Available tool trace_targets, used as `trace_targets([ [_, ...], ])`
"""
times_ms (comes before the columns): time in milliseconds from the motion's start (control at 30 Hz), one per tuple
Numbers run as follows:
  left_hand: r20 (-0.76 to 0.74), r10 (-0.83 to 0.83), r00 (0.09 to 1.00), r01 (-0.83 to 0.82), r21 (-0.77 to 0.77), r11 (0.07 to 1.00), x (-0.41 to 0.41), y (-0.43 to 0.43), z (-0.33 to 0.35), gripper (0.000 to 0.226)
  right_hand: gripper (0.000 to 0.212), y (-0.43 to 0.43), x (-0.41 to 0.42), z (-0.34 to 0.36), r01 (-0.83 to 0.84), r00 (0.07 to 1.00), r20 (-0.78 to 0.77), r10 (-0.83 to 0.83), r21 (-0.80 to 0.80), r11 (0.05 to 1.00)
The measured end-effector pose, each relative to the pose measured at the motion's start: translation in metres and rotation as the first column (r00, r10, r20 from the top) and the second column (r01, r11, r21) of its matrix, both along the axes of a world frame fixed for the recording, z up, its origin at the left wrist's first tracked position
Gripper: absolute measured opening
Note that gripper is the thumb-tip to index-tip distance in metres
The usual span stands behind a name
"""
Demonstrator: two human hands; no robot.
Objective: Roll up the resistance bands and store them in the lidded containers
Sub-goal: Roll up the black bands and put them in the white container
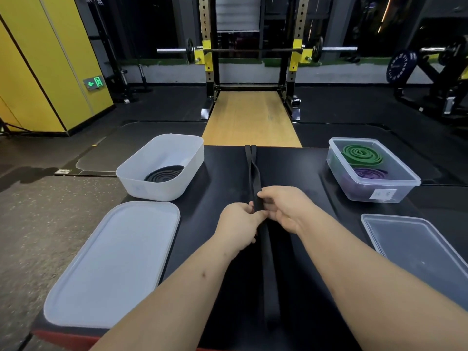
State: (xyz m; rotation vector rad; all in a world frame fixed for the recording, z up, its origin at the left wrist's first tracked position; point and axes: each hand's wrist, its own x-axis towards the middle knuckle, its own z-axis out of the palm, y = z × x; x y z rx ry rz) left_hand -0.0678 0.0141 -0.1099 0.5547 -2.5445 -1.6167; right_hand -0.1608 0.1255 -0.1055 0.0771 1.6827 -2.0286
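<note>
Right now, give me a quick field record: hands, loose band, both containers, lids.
hands: left hand and right hand both pinch the loose black band
loose black band: not yet rolled, lying lengthwise on the table
frosted container: open, one rolled black band inside
clear container: open, green roll and purple roll inside
lids: frosted lid and clear lid both off, each nearer than its container

Reaching forward over the middle of the bench (222,168), with left hand (238,224) and right hand (288,209) close together. Pinching the black band (254,173) with curled fingers (269,194) of both.
</note>
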Motion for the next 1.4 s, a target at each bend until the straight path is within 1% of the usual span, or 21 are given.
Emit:
trace_targets([
  [33, 0.003, -0.020, 1.000, 0.020, 0.008, 1.000, 0.001, -0.002, -0.002, 0.030, 0.014, -0.001, -0.005, -0.001, 0.003, 1.000, 0.013, -0.003, 0.018, 1.000],
  [100, 0.009, -0.073, 0.997, 0.072, 0.028, 0.997, 0.002, -0.005, -0.005, 0.029, 0.016, -0.006, -0.018, -0.001, 0.022, 1.000, 0.018, -0.022, 0.024, 0.999],
  [233, 0.005, -0.153, 0.988, 0.152, 0.059, 0.987, 0.001, -0.012, -0.006, 0.033, 0.016, -0.025, -0.045, 0.001, 0.031, 1.000, -0.005, -0.031, 0.056, 0.998],
  [367, 0.005, -0.178, 0.984, 0.177, 0.073, 0.981, -0.003, -0.014, -0.006, 0.031, 0.017, -0.042, -0.061, 0.015, 0.012, 1.000, -0.024, -0.009, 0.095, 0.995],
  [400, 0.001, -0.158, 0.987, 0.158, 0.073, 0.985, -0.004, -0.014, -0.006, 0.033, 0.016, -0.045, -0.066, 0.021, 0.019, 0.998, -0.055, -0.017, 0.046, 0.999],
  [467, -0.019, -0.112, 0.994, 0.113, 0.117, 0.987, -0.006, -0.016, -0.007, 0.034, 0.013, -0.048, -0.074, 0.029, 0.026, 0.992, -0.122, -0.039, -0.104, 0.994],
  [500, -0.027, -0.100, 0.995, 0.103, 0.127, 0.987, -0.007, -0.017, -0.007, 0.035, 0.015, -0.047, -0.076, 0.028, 0.019, 0.990, -0.138, -0.033, -0.104, 0.994],
  [533, -0.022, -0.108, 0.994, 0.109, 0.111, 0.988, -0.006, -0.016, -0.007, 0.037, 0.017, -0.046, -0.076, 0.023, 0.003, 0.992, -0.127, -0.010, -0.050, 0.999],
  [567, -0.006, -0.130, 0.992, 0.130, 0.080, 0.988, -0.004, -0.015, -0.008, 0.038, 0.017, -0.043, -0.073, 0.019, -0.011, 0.995, -0.101, 0.016, 0.050, 0.999],
  [633, 0.005, -0.158, 0.987, 0.157, 0.046, 0.987, -0.003, -0.013, -0.008, 0.040, 0.014, -0.040, -0.072, 0.010, -0.026, 0.997, -0.065, 0.040, 0.202, 0.979],
  [700, 0.010, -0.153, 0.988, 0.152, 0.052, 0.987, -0.004, -0.013, -0.009, 0.044, 0.016, -0.042, -0.070, 0.011, -0.035, 0.994, -0.086, 0.061, 0.273, 0.961],
  [833, 0.013, -0.148, 0.989, 0.147, 0.073, 0.986, -0.003, -0.015, -0.008, 0.043, 0.026, -0.041, -0.064, 0.011, -0.001, 0.994, -0.100, 0.033, 0.300, 0.954],
  [933, 0.000, -0.145, 0.989, 0.145, 0.084, 0.986, 0.002, -0.014, -0.008, 0.043, 0.021, -0.031, -0.051, 0.009, -0.025, 0.996, -0.073, 0.049, 0.308, 0.951],
  [1033, -0.020, -0.128, 0.992, 0.129, 0.112, 0.985, 0.006, -0.012, -0.009, 0.045, 0.026, -0.016, -0.028, 0.008, -0.076, 0.996, -0.017, 0.084, 0.268, 0.960],
  [1100, -0.026, -0.123, 0.992, 0.125, 0.113, 0.986, 0.010, -0.008, -0.008, 0.044, 0.032, -0.004, -0.011, 0.008, -0.104, 0.994, -0.006, 0.109, 0.244, 0.964],
  [1233, 0.016, -0.133, 0.991, 0.130, 0.134, 0.982, 0.024, 0.004, -0.003, 0.038, 0.045, 0.018, 0.023, 0.014, -0.145, 0.985, -0.046, 0.166, 0.301, 0.943],
  [1400, 0.071, -0.157, 0.985, 0.155, 0.043, 0.987, 0.053, 0.015, 0.007, 0.028, 0.050, 0.036, 0.060, 0.018, -0.155, 0.978, -0.083, 0.191, 0.323, 0.934],
])
